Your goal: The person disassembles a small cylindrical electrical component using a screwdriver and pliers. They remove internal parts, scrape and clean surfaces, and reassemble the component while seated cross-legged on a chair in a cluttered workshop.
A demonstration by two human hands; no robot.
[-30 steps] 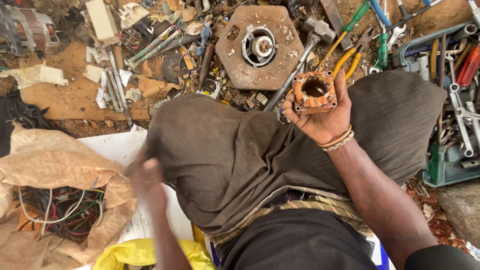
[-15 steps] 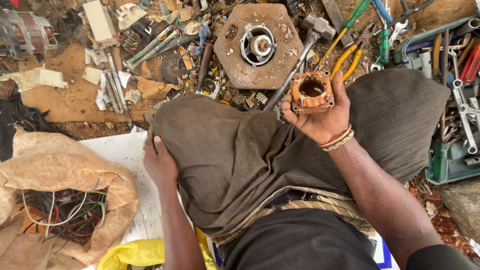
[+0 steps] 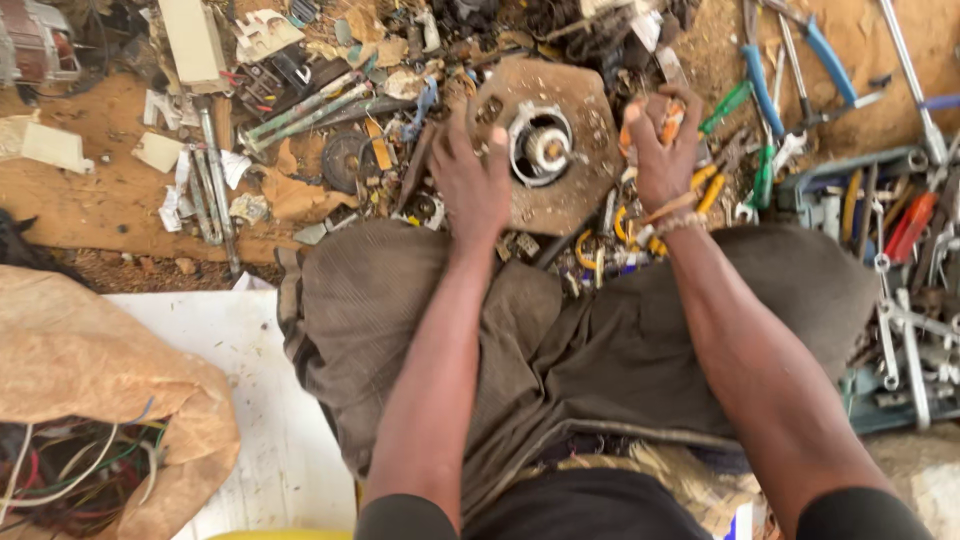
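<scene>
Right now both hands are out in front over the ground clutter, so this reads as the placing or repositioning step of the scrap-motor strip-down. The right hand (image 3: 662,150) is closed around a small rusty orange motor part (image 3: 668,118), fingers curled over its top so only slivers of orange show between them; whether it already rests on the ground underneath I cannot tell. The left hand (image 3: 473,175) is mostly open, palm down, fingers spread and resting on the near-left edge of the flat rusty metal plate (image 3: 570,195) lying on the dirt; it grips nothing. Between the two hands, on that plate, sits a round silver bearing housing (image 3: 541,143), touched by neither hand. My judgement: the next move calls for the left hand to keep the plate steady while the right sets its part down flat or lines it up, with care not to snag the tools packed close around. Just beyond and right of the right hand lie green-handled pliers (image 3: 735,100) and blue-handled cutters (image 3: 800,65); just below its wrist, yellow-handled tools (image 3: 708,185). Further right, a tray of spanners (image 3: 900,300). Left of the left hand, loose metal rods (image 3: 215,185) and scrap bits on the dirt. Nearer the body, the grey-brown cloth (image 3: 560,350) over the lap; far lower left, a brown paper sack of wires (image 3: 90,440) on a white board (image 3: 270,400).
</scene>
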